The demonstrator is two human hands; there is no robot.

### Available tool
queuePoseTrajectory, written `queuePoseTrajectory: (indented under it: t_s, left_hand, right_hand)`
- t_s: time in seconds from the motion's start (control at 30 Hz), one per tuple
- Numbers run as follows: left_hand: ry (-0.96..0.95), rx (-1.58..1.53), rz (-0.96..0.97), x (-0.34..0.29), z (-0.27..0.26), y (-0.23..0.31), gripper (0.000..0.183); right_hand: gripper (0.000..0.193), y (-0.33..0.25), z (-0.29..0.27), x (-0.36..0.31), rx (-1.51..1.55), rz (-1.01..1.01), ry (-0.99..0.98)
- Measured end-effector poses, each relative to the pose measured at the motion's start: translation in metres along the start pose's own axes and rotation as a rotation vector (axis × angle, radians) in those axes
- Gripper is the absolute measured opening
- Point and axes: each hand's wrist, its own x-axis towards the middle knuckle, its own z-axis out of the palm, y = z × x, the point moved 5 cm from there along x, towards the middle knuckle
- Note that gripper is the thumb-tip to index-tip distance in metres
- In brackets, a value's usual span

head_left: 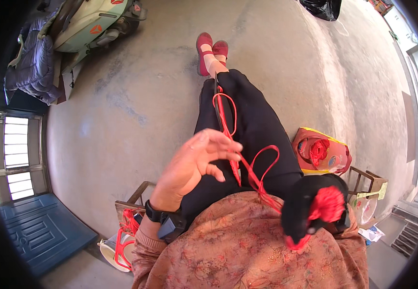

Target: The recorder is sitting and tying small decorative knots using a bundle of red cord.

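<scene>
My left hand (187, 166) is raised over my lap, fingers bent and spread apart with a gap between thumb and forefinger. Close to its fingertips run thin red cords (252, 171), looping over my black trousers. A long, narrow dark strip (217, 103) lies along my legs, with red cord beside it. On the right, the cords lead to a black-covered shape that looks like my right hand (298, 204) in a dark glove, against a thick red bundle of cord (327, 204). Its fingers are hard to make out.
A red bag (334, 163) with a red cord bundle on top stands at right, next to a wooden-framed stool (370, 185). More red cord (128, 224) hangs at left. A scooter (88, 26) stands far left, above a blue door (47, 231).
</scene>
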Motion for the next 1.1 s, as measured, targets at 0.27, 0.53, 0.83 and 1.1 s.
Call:
queuePoseTrajectory:
  t_s: [0.27, 0.53, 0.83, 1.1]
  left_hand:
    - [-0.103, -0.649, 0.166, 0.021, 0.022, 0.005, 0.052]
    - [0.191, -0.450, 0.118, -0.065, -0.030, -0.026, 0.041]
    - [0.328, -0.109, 0.013, -0.116, -0.044, -0.066, 0.020]
    - [-0.262, -0.237, 0.316, -0.090, -0.021, -0.007, 0.028]
  right_hand:
    - [0.040, -0.008, -0.023, -0.048, 0.196, -0.016, -0.112]
    - [0.044, 0.051, -0.021, 0.043, -0.571, -0.043, 0.187]
    - [0.041, 0.084, 0.024, 0.096, -1.091, -0.146, 0.165]
    - [0.037, 0.048, -0.007, 0.082, -0.632, -0.198, 0.337]
